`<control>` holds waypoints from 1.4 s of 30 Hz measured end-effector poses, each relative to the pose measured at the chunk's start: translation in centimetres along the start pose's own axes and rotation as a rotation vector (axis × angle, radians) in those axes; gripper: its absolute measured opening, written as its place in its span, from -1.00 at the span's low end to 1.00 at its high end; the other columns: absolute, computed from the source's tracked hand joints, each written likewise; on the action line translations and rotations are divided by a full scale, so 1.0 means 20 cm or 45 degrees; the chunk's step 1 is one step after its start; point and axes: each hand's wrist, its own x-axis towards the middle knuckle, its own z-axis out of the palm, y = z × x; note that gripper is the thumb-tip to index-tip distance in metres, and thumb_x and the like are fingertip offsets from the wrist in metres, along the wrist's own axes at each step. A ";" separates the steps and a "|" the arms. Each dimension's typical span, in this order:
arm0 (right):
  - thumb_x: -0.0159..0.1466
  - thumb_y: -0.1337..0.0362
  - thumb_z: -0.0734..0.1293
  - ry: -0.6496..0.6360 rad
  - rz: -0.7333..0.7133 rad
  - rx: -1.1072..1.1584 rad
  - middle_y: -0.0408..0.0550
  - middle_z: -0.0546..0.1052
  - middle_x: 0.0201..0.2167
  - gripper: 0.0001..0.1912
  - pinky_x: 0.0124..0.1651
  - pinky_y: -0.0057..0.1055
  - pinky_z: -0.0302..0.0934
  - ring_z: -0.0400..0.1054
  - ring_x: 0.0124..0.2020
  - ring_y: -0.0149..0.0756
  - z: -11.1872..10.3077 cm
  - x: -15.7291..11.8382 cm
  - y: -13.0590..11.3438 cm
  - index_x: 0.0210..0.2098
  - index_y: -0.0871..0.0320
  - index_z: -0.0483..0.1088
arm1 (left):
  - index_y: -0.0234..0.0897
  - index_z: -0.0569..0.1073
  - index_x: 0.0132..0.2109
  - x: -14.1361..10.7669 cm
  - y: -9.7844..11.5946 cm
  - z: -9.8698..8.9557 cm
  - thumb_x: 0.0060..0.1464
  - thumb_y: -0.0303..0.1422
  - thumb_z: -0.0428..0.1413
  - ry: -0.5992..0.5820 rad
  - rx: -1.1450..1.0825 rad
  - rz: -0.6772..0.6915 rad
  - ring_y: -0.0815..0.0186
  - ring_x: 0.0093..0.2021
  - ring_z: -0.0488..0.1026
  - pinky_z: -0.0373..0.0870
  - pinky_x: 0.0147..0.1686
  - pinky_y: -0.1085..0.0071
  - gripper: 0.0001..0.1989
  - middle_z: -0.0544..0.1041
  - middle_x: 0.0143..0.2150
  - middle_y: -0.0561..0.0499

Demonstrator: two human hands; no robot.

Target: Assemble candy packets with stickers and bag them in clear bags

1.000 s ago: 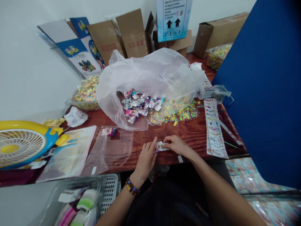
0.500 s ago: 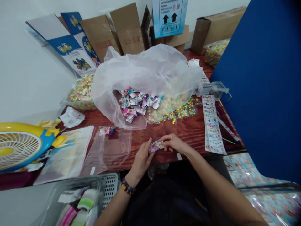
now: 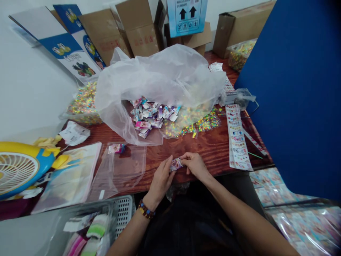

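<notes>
Head view looks down on the left hand (image 3: 160, 183) and right hand (image 3: 195, 165), which are together, pinching a small printed foil packet (image 3: 176, 164) between their fingertips just above the wooden surface (image 3: 210, 149). The packet sits in front of a translucent plastic sack (image 3: 160, 74), which lies open around a heap of similar packets (image 3: 151, 119). Its crinkled face is partly hidden by the fingers, so its exact fold or seam cannot be made out. For work this small, a light, even pinch from both sides seems best, with the wrists low and the packet held close to the surface, so the foil does not crease or spring free. To the left of the sack, a clear plastic bag (image 3: 119, 170) lies flat with one packet (image 3: 116, 148) on it. To the right of the sack, a long strip of printed labels (image 3: 237, 138) lies along the surface, and loose multicoloured pieces (image 3: 198, 124) spill from the sack's mouth. Keeping the hands clear of that spill would help avoid scattering it.
</notes>
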 end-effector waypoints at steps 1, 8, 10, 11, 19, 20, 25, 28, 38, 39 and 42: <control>0.01 0.29 0.31 -0.008 0.005 -0.002 -0.24 0.43 -0.71 -0.90 -0.77 -0.59 -0.09 0.18 -0.84 -0.54 -0.01 0.00 0.00 -0.49 0.20 0.41 | -0.18 0.02 0.29 0.00 0.00 0.00 0.18 -0.43 -0.04 0.000 -0.008 -0.001 0.20 0.16 0.29 0.32 0.09 0.17 -0.45 0.31 0.15 -0.18; -0.03 0.28 0.35 -0.038 0.126 0.094 -0.27 0.37 -0.79 -0.85 -0.76 -0.60 -0.10 0.14 -0.84 -0.54 -0.02 0.00 0.00 -0.46 0.22 0.44 | -0.22 0.07 0.26 -0.01 -0.02 0.00 0.19 -0.39 -0.03 -0.025 -0.020 -0.001 0.21 0.15 0.30 0.32 0.09 0.20 -0.48 0.33 0.15 -0.18; 0.00 0.28 0.33 -0.024 0.073 0.043 -0.24 0.43 -0.72 -0.85 -0.75 -0.60 -0.08 0.18 -0.84 -0.54 -0.01 -0.01 0.01 -0.45 0.23 0.46 | -0.23 0.06 0.27 -0.01 -0.01 0.00 0.19 -0.40 -0.04 -0.033 0.004 0.012 0.21 0.16 0.29 0.32 0.09 0.20 -0.49 0.32 0.15 -0.18; 0.02 0.29 0.31 -0.034 0.046 0.003 -0.22 0.46 -0.69 -0.85 -0.75 -0.60 -0.06 0.21 -0.83 -0.53 -0.01 -0.01 0.01 -0.44 0.23 0.47 | -0.23 0.06 0.27 0.00 -0.01 0.00 0.20 -0.41 -0.05 -0.039 0.011 0.021 0.21 0.16 0.29 0.32 0.10 0.20 -0.49 0.32 0.16 -0.19; 0.14 0.31 0.20 -0.292 -0.011 -0.123 -0.14 0.54 -0.50 -0.64 -0.71 -0.62 0.06 0.33 -0.73 -0.50 -0.05 -0.01 0.02 -0.12 0.20 0.47 | -0.20 0.13 0.23 0.00 -0.01 0.05 0.18 -0.40 -0.02 0.079 -0.015 -0.064 0.19 0.12 0.32 0.35 0.06 0.17 -0.53 0.34 0.13 -0.17; 0.15 0.30 0.20 -0.328 -0.029 -0.125 -0.15 0.54 -0.50 -0.63 -0.70 -0.62 0.08 0.34 -0.72 -0.49 -0.04 -0.01 0.02 -0.08 0.19 0.46 | -0.20 0.14 0.22 0.00 -0.01 0.06 0.18 -0.40 -0.01 0.100 -0.029 -0.079 0.20 0.12 0.33 0.34 0.07 0.17 -0.53 0.35 0.12 -0.16; 0.14 0.27 0.27 -0.202 -0.179 -0.150 -0.20 0.51 -0.55 -0.67 -0.59 -0.57 0.17 0.31 -0.69 -0.50 0.00 -0.03 0.02 -0.11 0.14 0.48 | -0.20 0.24 0.16 -0.01 0.03 0.08 0.17 -0.37 0.01 0.173 -0.161 -0.170 0.21 0.08 0.35 0.34 0.06 0.17 -0.60 0.38 0.07 -0.14; 0.12 0.25 0.30 -0.149 -0.141 -0.072 -0.20 0.48 -0.62 -0.71 -0.58 -0.55 0.16 0.30 -0.70 -0.47 0.00 -0.02 0.02 -0.19 0.19 0.51 | -0.20 0.30 0.12 0.01 0.07 0.05 0.14 -0.32 0.05 0.156 -0.341 -0.288 0.21 0.04 0.39 0.33 0.05 0.19 -0.61 0.42 0.04 -0.10; 0.18 0.34 0.27 -0.232 -0.388 -0.246 -0.14 0.52 -0.36 -0.78 -0.42 -0.52 0.22 0.38 -0.52 -0.44 -0.02 -0.09 -0.02 -0.20 0.12 0.50 | -0.29 0.38 -0.05 0.07 0.05 -0.05 0.08 -0.28 0.11 -0.049 -1.176 -0.551 0.30 -0.23 0.48 0.42 -0.17 0.33 -0.70 0.52 -0.21 -0.04; 0.18 0.36 0.27 -0.214 -0.435 -0.287 -0.12 0.51 -0.32 -0.76 -0.35 -0.51 0.23 0.39 -0.42 -0.41 -0.02 -0.09 -0.02 -0.19 0.11 0.50 | -0.28 0.35 -0.02 0.06 0.06 -0.04 0.09 -0.28 0.10 -0.028 -1.178 -0.549 0.32 -0.24 0.47 0.42 -0.18 0.35 -0.68 0.51 -0.23 -0.02; 0.17 0.39 0.29 -0.184 -0.537 -0.335 -0.09 0.45 -0.22 -0.76 -0.20 -0.46 0.23 0.36 -0.24 -0.34 -0.03 -0.09 -0.03 -0.19 0.09 0.51 | -0.22 0.26 0.06 0.05 0.11 -0.03 0.12 -0.28 0.07 0.005 -1.142 -0.542 0.34 -0.23 0.44 0.40 -0.18 0.37 -0.63 0.46 -0.22 0.00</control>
